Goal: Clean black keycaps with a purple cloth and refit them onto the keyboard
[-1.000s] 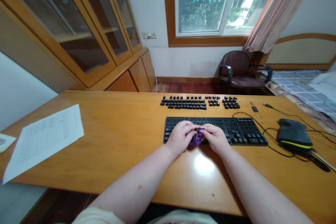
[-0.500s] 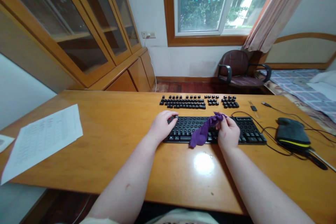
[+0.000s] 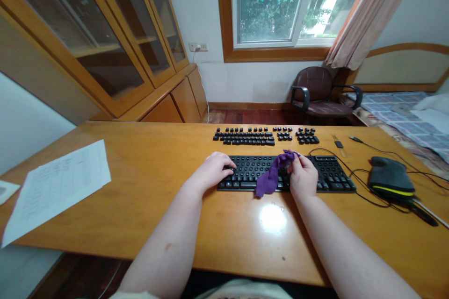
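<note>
The left hand [image 3: 210,170] has slid down the black keyboard [image 3: 329,175] since half a second ago and is now resting, fingers curled together, on its left end. The right hand [image 3: 302,176] is pinching a purple cloth [image 3: 271,175], which is draping across the keyboard's middle keys.

You see sharp, even daylight from the window [image 3: 268,2], glare on the desk [image 3: 271,211], and wide-angle bending at the edges.
</note>
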{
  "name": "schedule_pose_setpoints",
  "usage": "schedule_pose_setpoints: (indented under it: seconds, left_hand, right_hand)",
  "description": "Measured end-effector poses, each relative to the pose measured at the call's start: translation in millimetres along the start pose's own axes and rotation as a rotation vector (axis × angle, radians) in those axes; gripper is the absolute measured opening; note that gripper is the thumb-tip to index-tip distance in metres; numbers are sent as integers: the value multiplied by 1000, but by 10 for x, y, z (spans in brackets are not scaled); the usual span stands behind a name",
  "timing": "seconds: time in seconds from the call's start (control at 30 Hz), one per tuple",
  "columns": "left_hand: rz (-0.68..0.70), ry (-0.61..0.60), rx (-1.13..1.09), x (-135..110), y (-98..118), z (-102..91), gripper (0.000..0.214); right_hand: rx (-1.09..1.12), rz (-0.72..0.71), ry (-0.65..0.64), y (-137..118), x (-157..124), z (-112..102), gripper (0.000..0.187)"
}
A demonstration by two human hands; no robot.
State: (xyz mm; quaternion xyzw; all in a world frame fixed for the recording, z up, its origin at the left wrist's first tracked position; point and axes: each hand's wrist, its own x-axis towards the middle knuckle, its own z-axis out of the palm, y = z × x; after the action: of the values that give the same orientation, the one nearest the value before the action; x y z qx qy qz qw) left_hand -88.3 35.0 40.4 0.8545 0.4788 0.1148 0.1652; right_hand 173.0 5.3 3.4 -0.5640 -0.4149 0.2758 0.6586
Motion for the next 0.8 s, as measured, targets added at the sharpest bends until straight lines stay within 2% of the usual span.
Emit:
schedule_pose_setpoints:
  seconds: [0.3, 0.53, 0.8]
  left_hand:
    - [-119, -47, 86, 4, 18, 31, 21]
    - [-119, -31, 117, 1, 80, 25, 18]
    - [-86, -19, 110, -2, 39, 54, 17]
  right_hand:
    - [0, -1, -7, 10, 8, -5, 36]
    - [-9, 0, -17, -5, 3, -9, 38]
    - [-3, 8, -29, 7, 15, -4, 39]
